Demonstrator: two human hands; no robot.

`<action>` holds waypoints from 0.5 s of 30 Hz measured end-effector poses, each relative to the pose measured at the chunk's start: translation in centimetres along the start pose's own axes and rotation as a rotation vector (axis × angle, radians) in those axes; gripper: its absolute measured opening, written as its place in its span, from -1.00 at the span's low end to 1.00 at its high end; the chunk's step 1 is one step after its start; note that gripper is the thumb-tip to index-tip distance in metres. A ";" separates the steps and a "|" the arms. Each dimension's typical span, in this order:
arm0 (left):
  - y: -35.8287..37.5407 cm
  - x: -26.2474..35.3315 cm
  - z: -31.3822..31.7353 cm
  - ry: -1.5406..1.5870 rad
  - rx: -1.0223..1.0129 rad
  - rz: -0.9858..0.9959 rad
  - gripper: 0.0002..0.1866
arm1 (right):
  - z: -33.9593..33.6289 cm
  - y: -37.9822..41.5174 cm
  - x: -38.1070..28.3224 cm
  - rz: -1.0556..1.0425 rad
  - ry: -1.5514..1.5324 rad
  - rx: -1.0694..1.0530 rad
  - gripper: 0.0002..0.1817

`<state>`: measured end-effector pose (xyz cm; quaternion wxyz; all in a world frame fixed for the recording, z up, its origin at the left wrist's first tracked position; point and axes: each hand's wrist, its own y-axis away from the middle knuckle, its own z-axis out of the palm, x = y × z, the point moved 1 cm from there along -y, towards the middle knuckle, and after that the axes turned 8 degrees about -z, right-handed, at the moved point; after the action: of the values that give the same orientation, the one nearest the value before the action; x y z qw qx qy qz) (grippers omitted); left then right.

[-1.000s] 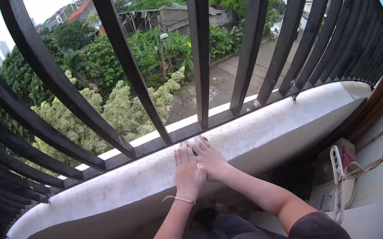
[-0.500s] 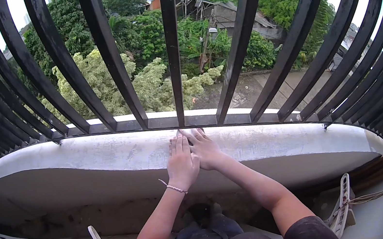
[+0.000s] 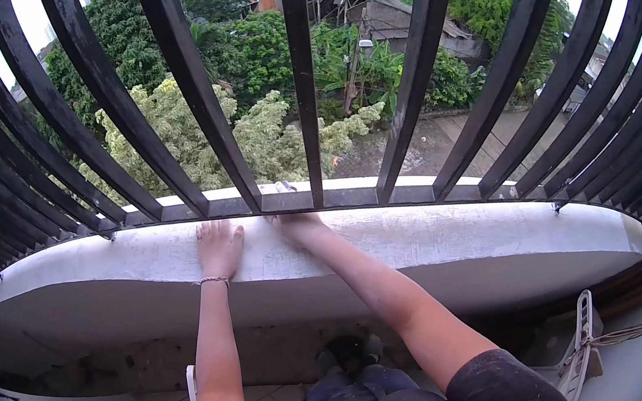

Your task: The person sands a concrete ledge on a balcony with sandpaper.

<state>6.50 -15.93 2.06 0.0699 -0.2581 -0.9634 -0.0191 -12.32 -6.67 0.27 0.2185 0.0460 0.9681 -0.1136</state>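
Note:
My left hand (image 3: 219, 249) lies flat on the top of the white wall (image 3: 391, 232), fingers stretched toward the railing and nothing in it. A thin braided bracelet (image 3: 216, 279) circles that wrist. To its right, my right hand (image 3: 298, 227) reaches beneath the railing's bottom rail (image 3: 353, 197), which hides most of its fingers. Just past the rail, a small pale bit (image 3: 283, 187) shows in line with those fingers. Whether it is fingertips or something held, I cannot make out.
Dark upright bars (image 3: 305, 80) curve across the view above the wall. Trees (image 3: 164, 132) and a worn roof (image 3: 402, 17) lie beyond and below. A pale plastic piece with wires (image 3: 583, 340) stands at lower right. My feet (image 3: 371, 349) are on the tiled floor.
The hands were together on the wall top and are now apart. My left hand has moved left and lies flat; my right hand has gone forward under the rail. The view shifted slightly.

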 end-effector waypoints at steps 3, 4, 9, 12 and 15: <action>-1.7 -1.4 1.4 -0.014 0.098 0.030 -0.50 | -0.2 2.3 0.9 0.074 -0.017 -0.093 -0.55; -2.4 -1.9 1.9 -0.030 0.137 0.038 -0.52 | -4.2 4.8 -0.9 0.161 -0.054 -0.228 -0.54; -4.9 -4.5 2.7 -0.173 0.127 0.167 -0.65 | -9.5 21.1 4.8 0.230 0.311 0.143 -0.48; -5.7 -5.2 2.4 -0.107 0.062 0.070 -0.54 | -14.6 30.9 10.1 0.560 0.371 0.259 -0.48; -7.1 -5.7 5.1 -0.085 0.122 0.053 -0.55 | -18.0 38.5 13.8 0.754 0.301 0.393 -0.49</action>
<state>7.17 -24.55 -3.78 0.0449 -0.2792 -0.9577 0.0524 -26.86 35.55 2.40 0.0883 0.4523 0.8647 -0.1997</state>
